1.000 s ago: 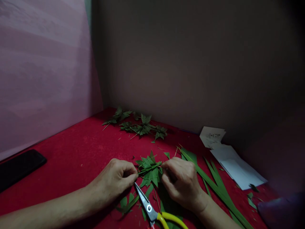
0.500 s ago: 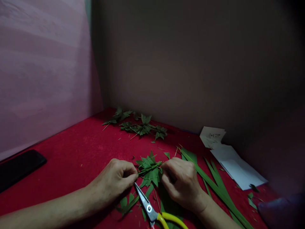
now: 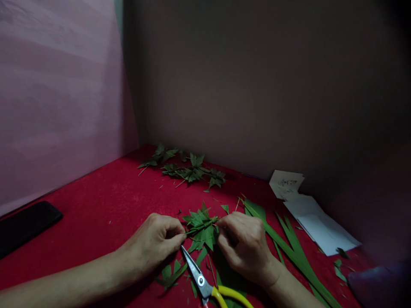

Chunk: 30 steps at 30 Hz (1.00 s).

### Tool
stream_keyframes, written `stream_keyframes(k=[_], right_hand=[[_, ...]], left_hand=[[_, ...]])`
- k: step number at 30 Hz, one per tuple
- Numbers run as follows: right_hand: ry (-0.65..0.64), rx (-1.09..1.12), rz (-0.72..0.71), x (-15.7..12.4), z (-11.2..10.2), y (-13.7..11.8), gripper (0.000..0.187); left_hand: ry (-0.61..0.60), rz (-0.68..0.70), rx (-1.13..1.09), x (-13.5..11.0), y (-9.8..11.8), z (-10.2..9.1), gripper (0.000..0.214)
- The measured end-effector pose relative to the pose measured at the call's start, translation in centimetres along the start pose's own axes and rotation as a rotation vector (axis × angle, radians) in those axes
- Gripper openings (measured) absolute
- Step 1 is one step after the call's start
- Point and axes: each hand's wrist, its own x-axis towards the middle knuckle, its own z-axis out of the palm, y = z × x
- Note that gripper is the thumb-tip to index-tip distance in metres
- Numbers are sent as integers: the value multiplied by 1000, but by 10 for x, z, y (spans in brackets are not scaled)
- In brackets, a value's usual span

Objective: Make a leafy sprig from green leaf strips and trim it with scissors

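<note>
A small folded green leaf piece [image 3: 201,226] with pointed tips sits between my two hands, just above the red cloth [image 3: 105,205]. My left hand [image 3: 157,241] pinches its left end with closed fingers. At the right end, my right hand [image 3: 245,246] is closed on it as well, fingers curled. Yellow-handled scissors [image 3: 205,284] lie directly below the hands, blades pointing up toward the leaf piece.
Several finished leaf pieces [image 3: 189,169] lie near the back wall. Long green leaf strips [image 3: 289,250] run off to the right. White papers [image 3: 316,222] rest at the right, a black phone [image 3: 25,224] at the left. Green offcuts [image 3: 170,273] lie by the scissors.
</note>
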Motion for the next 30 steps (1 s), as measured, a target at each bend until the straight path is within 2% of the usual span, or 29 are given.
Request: stream_keyframes(k=[3,8,22,30], right_hand=[[14,28,-28,1,-2,-1,10],[-33,25,-88,4,-1,-2,11],[-39,-5,-78,3,0,-2,13],[-28,-36,-68,5,-1,-3,12]], left_hand=[[-4,-1,10,0,0,0,27],[-4,2,30,-1,1,0,27],[-1,15,43,0,-3,1,27],[-8,2,35,-1,2,0,27]])
